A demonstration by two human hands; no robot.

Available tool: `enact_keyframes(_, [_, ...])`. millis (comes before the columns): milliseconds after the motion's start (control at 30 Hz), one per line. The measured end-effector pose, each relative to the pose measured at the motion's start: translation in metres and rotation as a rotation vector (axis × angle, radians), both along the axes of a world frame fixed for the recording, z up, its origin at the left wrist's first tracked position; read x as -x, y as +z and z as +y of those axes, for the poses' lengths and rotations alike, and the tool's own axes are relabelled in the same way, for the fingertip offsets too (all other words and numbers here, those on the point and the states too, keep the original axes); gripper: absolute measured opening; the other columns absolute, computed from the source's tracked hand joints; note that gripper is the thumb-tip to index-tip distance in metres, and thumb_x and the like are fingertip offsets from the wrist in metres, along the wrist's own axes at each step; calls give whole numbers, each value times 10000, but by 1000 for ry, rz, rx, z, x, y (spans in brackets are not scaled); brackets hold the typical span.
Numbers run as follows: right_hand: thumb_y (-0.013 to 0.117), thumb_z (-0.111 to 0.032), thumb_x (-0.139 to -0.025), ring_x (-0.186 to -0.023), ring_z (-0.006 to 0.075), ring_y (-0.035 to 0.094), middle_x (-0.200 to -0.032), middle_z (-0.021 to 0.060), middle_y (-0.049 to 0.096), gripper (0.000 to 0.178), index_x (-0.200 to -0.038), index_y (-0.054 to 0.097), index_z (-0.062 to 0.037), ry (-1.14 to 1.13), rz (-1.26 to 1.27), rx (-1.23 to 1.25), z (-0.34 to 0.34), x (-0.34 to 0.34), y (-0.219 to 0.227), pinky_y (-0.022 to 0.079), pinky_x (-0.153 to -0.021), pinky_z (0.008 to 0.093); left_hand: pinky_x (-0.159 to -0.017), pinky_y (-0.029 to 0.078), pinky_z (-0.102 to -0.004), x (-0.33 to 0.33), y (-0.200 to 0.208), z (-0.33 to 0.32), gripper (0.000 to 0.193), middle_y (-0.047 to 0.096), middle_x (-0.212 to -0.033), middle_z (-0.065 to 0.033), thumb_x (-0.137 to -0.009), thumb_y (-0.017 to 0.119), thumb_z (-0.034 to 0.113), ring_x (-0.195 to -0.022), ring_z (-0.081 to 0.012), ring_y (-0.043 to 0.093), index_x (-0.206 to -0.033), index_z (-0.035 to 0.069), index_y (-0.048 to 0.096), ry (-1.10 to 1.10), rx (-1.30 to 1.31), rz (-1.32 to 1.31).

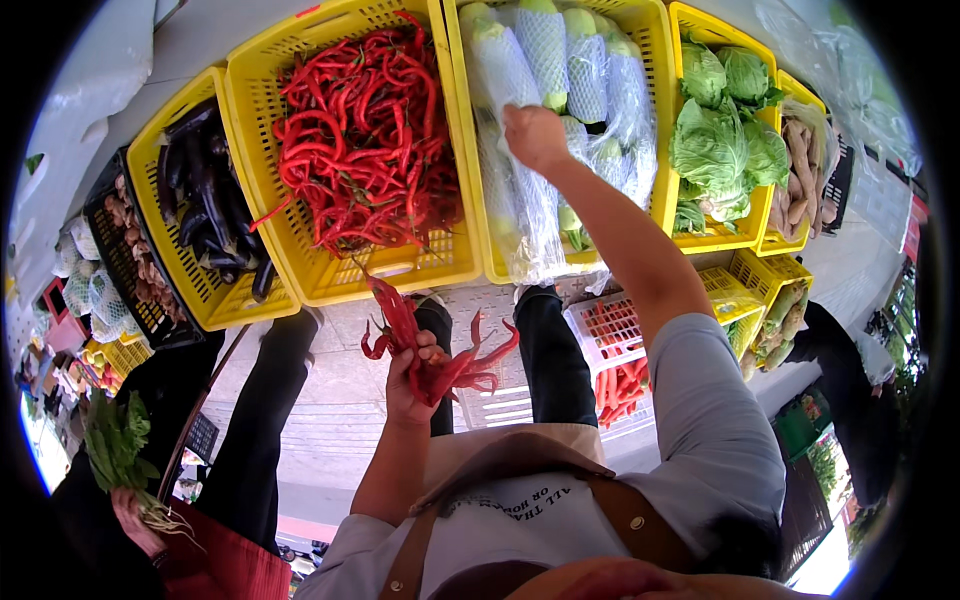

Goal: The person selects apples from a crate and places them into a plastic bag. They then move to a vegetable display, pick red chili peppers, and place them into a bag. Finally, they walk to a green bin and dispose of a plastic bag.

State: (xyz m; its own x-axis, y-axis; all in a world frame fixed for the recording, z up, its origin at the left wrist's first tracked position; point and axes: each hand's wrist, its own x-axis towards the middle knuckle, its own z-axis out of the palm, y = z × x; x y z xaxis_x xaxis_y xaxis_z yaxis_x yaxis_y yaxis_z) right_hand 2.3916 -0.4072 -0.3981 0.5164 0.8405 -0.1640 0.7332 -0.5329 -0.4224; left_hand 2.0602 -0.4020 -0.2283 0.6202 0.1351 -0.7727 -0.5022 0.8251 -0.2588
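Several long red chili peppers point(425, 365) are bunched in my left hand point(408, 385), its fingers wrapped round them, held in front of my body below the crates. My right hand point(537, 137) reaches over the crate of pale green gourds point(588, 70), which are in white foam netting. Its fingers are closed on clear plastic film point(535, 225), which hangs down over the crate's near left side. The fingertips are partly hidden. Left of that crate, a yellow crate point(330, 290) is heaped with loose red chili peppers point(365, 140).
Farther left are crates of dark eggplants point(205, 185) and brown ginger-like roots point(140, 250). Green cabbages point(725, 140) and long brown tubers point(800, 170) lie to the right. A lower pink basket point(607, 335) sits near my right leg. Another person's hand point(135, 520) holds leafy greens point(118, 440).
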Motion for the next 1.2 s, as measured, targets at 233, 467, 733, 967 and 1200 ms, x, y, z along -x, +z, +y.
enact_keyframes(233, [519,-98,-702,-722,316,565,-713,156,558,220,-912,586,-100,521,793,76,-160,235,102,436,-659,403,-803,398,-295,-5,14,9,240,464,-888,-31,-767,529,65,-793,-134,500,-992,34,450,-49,16,-27])
enact_keyframes(467, [637,-168,-665,-795,365,493,-868,200,520,365,-950,484,-1,-280,134,-76,-111,132,48,408,-698,415,-785,392,-279,-3,16,27,299,456,-900,-24,-760,535,66,-774,-122,489,-1039,37,431,-62,-72,-2])
enact_keyframes(733, [534,-169,-694,-799,320,543,-780,162,567,170,-752,585,-18,-335,50,217,7,60,-19,439,-705,408,-793,391,-280,-10,17,13,299,457,-910,-24,-760,528,58,-795,-117,488,-1043,39,434,-50,-18,-10])
enact_keyframes(967, [550,-136,-674,-724,324,555,-786,135,564,164,-816,599,-69,-449,228,-86,-2,37,-43,463,-663,357,-791,388,-280,-6,13,6,327,457,-916,-27,-755,525,48,-799,-113,482,-1075,51,460,-64,9,-55])
enact_keyframes(1200, [511,-167,-825,-590,180,473,-733,55,470,164,-888,462,-23,-1281,1352,-546,18,37,-13,423,-543,358,-775,393,-270,-10,14,5,316,457,-912,-28,-756,522,47,-796,-113,479,-1068,47,475,-73,15,-71])
